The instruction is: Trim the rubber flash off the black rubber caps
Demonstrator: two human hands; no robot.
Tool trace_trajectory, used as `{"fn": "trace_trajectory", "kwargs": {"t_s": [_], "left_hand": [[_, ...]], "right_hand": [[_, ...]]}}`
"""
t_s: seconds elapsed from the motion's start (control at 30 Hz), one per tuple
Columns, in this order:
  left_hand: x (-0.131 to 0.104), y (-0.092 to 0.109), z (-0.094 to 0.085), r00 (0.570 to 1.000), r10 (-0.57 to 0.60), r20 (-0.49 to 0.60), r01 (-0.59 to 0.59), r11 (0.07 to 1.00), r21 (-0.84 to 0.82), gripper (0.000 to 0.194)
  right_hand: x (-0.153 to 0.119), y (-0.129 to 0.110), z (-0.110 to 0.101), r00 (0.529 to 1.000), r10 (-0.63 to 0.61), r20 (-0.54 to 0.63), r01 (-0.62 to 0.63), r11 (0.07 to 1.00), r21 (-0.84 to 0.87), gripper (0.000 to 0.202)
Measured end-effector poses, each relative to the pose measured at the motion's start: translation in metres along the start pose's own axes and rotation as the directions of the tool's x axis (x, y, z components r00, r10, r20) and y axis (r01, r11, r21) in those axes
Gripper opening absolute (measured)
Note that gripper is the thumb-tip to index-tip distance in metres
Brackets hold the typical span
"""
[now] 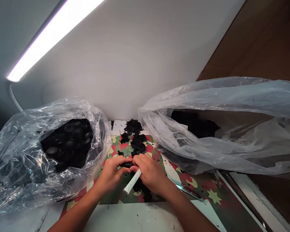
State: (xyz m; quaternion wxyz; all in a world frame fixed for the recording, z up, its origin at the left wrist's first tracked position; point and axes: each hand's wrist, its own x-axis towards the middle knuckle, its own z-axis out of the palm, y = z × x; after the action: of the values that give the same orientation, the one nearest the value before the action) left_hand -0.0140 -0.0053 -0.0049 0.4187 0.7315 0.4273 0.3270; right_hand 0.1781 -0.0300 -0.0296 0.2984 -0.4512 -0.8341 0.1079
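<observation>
though small, a black piece [127, 164]

Left grip [112, 172], right grip [150, 170] — both bare; forearms [81, 209] bare as far as view reaches — tapering toward wrists [164, 187].

The left hand [111, 171] is pinching and the right hand [149, 169] is gripping just beside it, forearms [83, 203] slanting inward.

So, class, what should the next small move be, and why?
Perhaps the left hand should turn the black piece slightly: it pinches that piece, while the right hand, holding a white stick, meets it, and black scraps lie beyond.
</observation>
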Motion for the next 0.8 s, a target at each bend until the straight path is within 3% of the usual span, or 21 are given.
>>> {"fn": "trace_trajectory", "kwargs": {"t_s": [0.13, 0.3, 0.53, 0.8], "left_hand": [[0.0, 0.002, 0.0, 0.999, -0.009, 0.047, 0.012, 0.998, -0.055, 0.018], [-0.002, 0.002, 0.003, 0.992, -0.108, 0.067, 0.124, 0.937, -0.328, 0.017], [-0.005, 0.008, 0.015, 0.961, -0.274, 0.041, 0.228, 0.697, -0.68, 0.03], [-0.012, 0.023, 0.035, 0.879, -0.477, 0.023, 0.252, 0.422, -0.871, 0.042]], "right_hand": [[0.001, 0.002, -0.001, 0.989, -0.142, -0.035, 0.138, 0.987, -0.086, 0.036], [0.002, -0.002, -0.002, 0.94, -0.265, -0.215, 0.234, 0.959, -0.161, 0.042], [0.002, -0.019, 0.002, 0.883, -0.354, -0.309, 0.247, 0.909, -0.337, 0.038], [0.002, -0.021, 0.007, 0.902, -0.324, -0.284, 0.2, 0.898, -0.391, 0.038]]}}
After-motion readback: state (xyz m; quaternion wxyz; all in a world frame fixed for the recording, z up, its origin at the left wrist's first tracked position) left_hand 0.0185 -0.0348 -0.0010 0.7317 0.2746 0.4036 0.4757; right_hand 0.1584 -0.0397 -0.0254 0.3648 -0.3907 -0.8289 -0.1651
